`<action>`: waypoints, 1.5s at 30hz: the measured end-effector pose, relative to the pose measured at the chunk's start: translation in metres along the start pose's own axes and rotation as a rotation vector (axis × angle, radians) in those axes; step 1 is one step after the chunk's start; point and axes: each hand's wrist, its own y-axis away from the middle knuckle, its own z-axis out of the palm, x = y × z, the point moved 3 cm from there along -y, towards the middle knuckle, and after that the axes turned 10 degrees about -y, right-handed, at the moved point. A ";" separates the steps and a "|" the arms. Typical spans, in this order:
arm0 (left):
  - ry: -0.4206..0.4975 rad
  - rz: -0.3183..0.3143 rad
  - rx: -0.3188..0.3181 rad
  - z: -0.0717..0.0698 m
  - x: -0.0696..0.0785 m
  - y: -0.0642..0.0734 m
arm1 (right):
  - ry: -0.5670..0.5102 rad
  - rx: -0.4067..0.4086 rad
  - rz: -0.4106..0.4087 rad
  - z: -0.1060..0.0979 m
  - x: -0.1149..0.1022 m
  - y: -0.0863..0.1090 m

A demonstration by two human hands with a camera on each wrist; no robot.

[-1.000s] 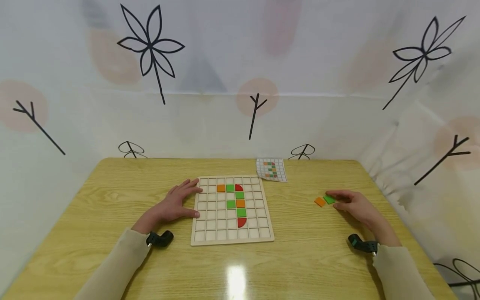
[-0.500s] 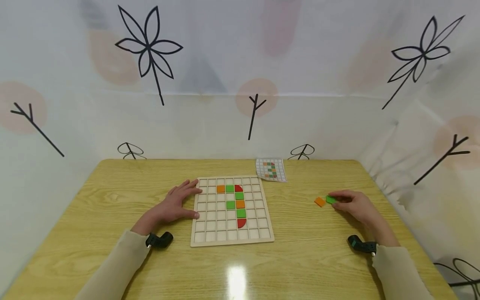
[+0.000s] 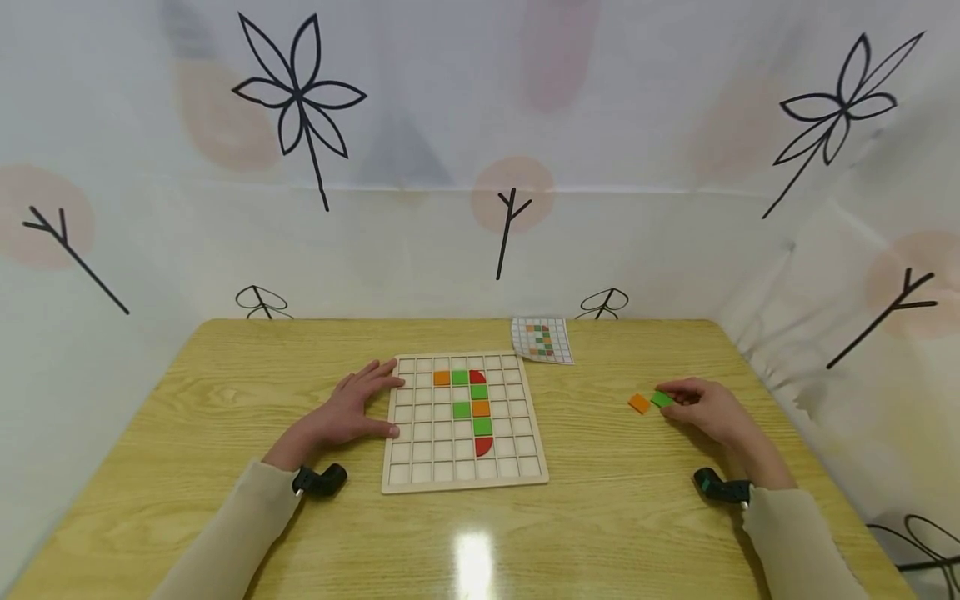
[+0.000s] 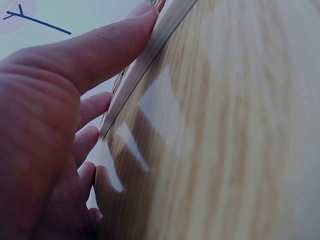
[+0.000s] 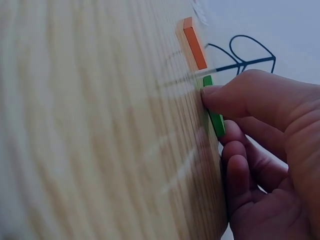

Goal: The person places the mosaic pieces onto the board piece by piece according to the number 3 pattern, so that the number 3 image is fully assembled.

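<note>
My left hand [image 3: 347,411] rests at the left edge of a pale wooden grid board [image 3: 420,472], fingers spread, thumb and fingertips touching its rim. In the left wrist view, the thumb [image 4: 117,42] lies along the board's side. Green, orange and red tiles sit in some of the board's cells, among them an orange square [image 3: 481,408] and a red quarter-round [image 3: 483,447]. Over at the right, my right hand [image 3: 712,411] pinches a green square tile [image 5: 217,122] between thumb and fingers, low at the tabletop. An orange square tile [image 3: 639,403] lies just left of it.
A small printed pattern card [image 3: 562,346] lies behind the board's far right corner, its grid showing coloured cells. The wooden table [image 3: 600,517] ends at a patterned cloth [image 3: 405,242] at the back and sides. Each wrist carries a black camera [image 3: 321,481].
The green tile has shifted slightly right, away from the orange tile, and my right hand's fingers have closed on it. My left hand and the board stay in place.
</note>
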 end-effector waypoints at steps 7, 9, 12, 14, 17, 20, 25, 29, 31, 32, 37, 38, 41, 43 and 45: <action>-0.004 -0.013 -0.007 0.001 -0.001 -0.001 | -0.006 -0.003 0.017 0.002 -0.001 -0.001; -0.003 -0.016 -0.008 0.001 -0.001 0.000 | -0.003 -0.001 0.018 0.002 -0.001 -0.002; -0.001 -0.013 -0.003 0.001 0.000 0.000 | 0.005 0.006 0.017 0.002 -0.001 -0.002; 0.000 -0.009 -0.001 0.001 0.000 0.000 | -0.003 0.007 0.019 0.001 -0.002 -0.002; 0.000 -0.007 0.001 0.001 0.001 0.000 | -0.018 0.003 0.024 0.000 -0.004 -0.001; 0.001 -0.007 0.000 0.000 0.001 0.000 | -0.028 0.000 0.024 0.000 -0.007 0.000; 0.002 -0.009 -0.002 0.001 -0.001 0.000 | -0.026 -0.001 0.014 0.002 -0.008 0.002; 0.004 -0.006 -0.006 0.000 0.000 0.001 | -0.027 0.013 0.007 0.004 -0.006 0.002; 0.003 -0.006 -0.009 0.000 0.001 0.000 | -0.026 0.019 0.001 0.005 -0.006 0.002; 0.004 -0.007 -0.010 -0.001 0.001 0.001 | -0.023 0.022 0.000 0.006 -0.007 0.003; 0.011 -0.006 -0.014 -0.002 0.002 0.002 | -0.018 0.025 -0.010 0.009 -0.010 0.005; 0.014 -0.005 -0.013 -0.001 0.001 0.002 | -0.017 0.025 -0.011 0.009 -0.010 0.005; 0.024 0.001 -0.009 0.000 0.000 0.001 | -0.012 0.032 -0.012 0.009 -0.011 0.005; 0.027 0.004 -0.006 0.000 0.000 0.001 | -0.002 0.036 -0.018 0.008 -0.012 0.005; 0.030 0.007 -0.003 0.000 0.000 0.001 | 0.007 0.041 -0.021 0.007 -0.013 0.005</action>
